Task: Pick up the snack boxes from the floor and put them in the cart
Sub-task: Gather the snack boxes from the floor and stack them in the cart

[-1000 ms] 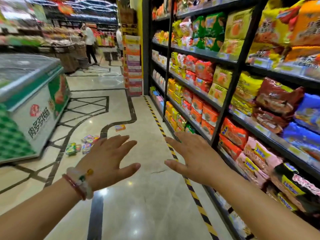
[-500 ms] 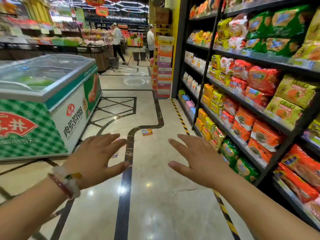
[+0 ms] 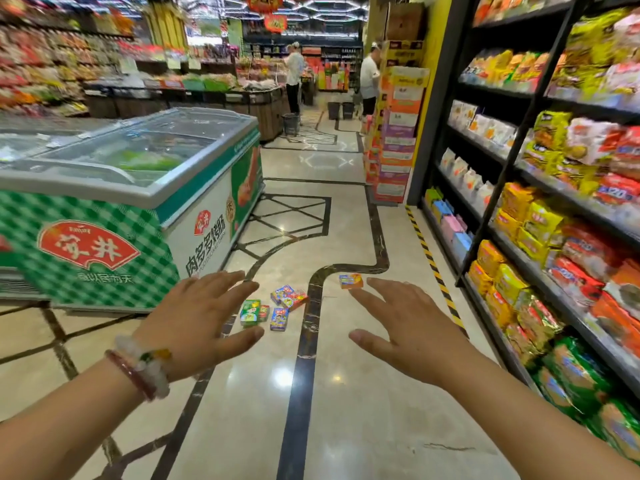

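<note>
Several small snack boxes lie on the shiny floor ahead of me: a green box, a blue box, a red and blue pair, and an orange box apart to the right. My left hand is stretched forward with fingers spread, holding nothing, just left of the boxes. My right hand is also spread and empty, just below the orange box. No cart is in view.
A green checked chest freezer stands on the left. Black shelves full of snack bags line the right, edged by a yellow-black floor stripe. A stack of cartons and two people are farther down the aisle.
The view has swung and moved forward along the aisle; the boxes hidden behind my left hand now show between my hands. Both hands stay spread and empty.
</note>
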A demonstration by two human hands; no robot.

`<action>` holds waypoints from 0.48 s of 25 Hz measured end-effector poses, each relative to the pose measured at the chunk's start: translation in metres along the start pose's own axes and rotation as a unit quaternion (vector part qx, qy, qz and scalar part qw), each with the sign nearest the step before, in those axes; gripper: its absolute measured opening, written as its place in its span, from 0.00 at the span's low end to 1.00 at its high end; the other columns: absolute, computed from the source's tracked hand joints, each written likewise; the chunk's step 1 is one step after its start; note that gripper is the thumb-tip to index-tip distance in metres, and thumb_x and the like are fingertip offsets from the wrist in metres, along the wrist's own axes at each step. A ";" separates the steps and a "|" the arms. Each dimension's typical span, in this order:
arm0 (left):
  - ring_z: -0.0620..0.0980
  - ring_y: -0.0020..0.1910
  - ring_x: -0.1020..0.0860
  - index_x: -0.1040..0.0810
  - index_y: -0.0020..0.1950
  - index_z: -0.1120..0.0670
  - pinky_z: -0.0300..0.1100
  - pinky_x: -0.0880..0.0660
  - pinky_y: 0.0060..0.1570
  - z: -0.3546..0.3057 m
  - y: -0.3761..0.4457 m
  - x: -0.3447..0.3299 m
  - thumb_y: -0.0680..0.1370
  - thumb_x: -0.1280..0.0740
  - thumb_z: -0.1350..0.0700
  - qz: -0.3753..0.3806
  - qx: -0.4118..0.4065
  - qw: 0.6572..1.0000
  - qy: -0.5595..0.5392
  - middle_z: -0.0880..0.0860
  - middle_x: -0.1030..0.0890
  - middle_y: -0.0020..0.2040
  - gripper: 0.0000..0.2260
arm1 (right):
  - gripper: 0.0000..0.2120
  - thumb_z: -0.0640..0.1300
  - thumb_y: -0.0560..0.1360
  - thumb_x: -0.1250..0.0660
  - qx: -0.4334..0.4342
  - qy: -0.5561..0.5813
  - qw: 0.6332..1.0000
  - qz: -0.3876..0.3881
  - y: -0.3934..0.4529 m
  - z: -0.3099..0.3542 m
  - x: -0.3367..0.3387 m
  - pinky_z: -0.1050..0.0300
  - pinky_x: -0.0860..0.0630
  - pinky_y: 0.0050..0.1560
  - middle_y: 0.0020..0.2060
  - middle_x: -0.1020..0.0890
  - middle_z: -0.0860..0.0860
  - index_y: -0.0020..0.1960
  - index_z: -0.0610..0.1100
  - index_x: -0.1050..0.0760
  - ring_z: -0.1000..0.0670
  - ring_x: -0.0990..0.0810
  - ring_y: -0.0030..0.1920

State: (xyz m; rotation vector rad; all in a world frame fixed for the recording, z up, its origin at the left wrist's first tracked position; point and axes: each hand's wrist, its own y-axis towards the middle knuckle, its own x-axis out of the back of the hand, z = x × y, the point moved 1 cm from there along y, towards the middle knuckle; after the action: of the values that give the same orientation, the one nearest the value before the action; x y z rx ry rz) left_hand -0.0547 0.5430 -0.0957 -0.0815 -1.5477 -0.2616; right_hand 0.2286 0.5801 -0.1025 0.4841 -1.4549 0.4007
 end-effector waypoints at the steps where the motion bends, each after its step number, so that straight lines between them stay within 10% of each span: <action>1: 0.49 0.74 0.42 0.42 0.76 0.42 0.47 0.48 0.70 0.008 0.018 -0.005 0.64 0.66 0.23 -0.006 0.001 1.000 -0.003 0.47 0.41 0.76 0.46 | 0.45 0.78 0.64 0.69 0.008 0.001 1.000 -0.004 0.024 -0.009 -0.004 0.57 0.55 0.73 0.77 0.48 0.54 0.77 0.61 0.55 0.52 0.51 0.75; 8: 0.45 0.75 0.47 0.49 0.76 0.40 0.45 0.51 0.72 0.063 0.146 -0.030 0.58 0.75 0.23 -0.007 0.049 0.999 0.008 0.44 0.48 0.77 0.50 | 0.36 0.73 0.72 0.59 0.056 0.009 0.998 -0.004 0.195 -0.062 -0.018 0.57 0.52 0.73 0.77 0.47 0.54 0.77 0.60 0.54 0.53 0.49 0.75; 12: 0.51 0.71 0.34 0.34 0.73 0.46 0.50 0.40 0.67 0.098 0.195 -0.042 0.69 0.57 0.26 -0.018 0.067 0.998 -0.007 0.50 0.33 0.73 0.39 | 0.42 0.72 0.65 0.68 0.076 0.006 0.997 -0.002 0.267 -0.068 -0.026 0.56 0.52 0.73 0.77 0.46 0.54 0.77 0.60 0.53 0.52 0.49 0.75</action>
State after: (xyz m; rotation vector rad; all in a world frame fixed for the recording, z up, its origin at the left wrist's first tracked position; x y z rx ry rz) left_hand -0.1084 0.7580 -0.1128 0.0498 -1.5771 -0.1866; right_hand 0.1404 0.8426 -0.1131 0.6051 -1.4183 0.5115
